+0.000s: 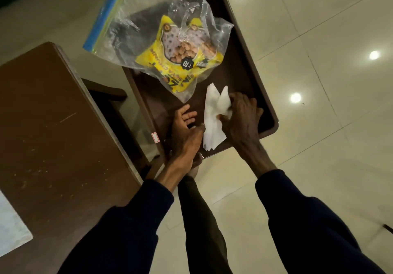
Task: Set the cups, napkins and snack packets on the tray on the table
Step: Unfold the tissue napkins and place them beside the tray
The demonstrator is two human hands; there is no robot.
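A dark brown tray (244, 69) sits in front of me above the floor. A clear zip bag (131, 18) lies across the tray's far half, and a yellow snack packet (182, 59) shows through it. White napkins (213, 123) lie on the tray's near end. My right hand (242, 118) is closed on the napkins' upper part, which is bunched and lifted. My left hand (185, 129) lies flat on the tray just left of the napkins, thumb tip touching their edge, fingers apart. No cups are in view.
A brown wooden table (53, 137) stands to the left, with a white sheet (10, 227) at its near left corner. Glossy cream floor tiles (319, 125) spread to the right. My dark trouser leg (202, 220) is below the tray.
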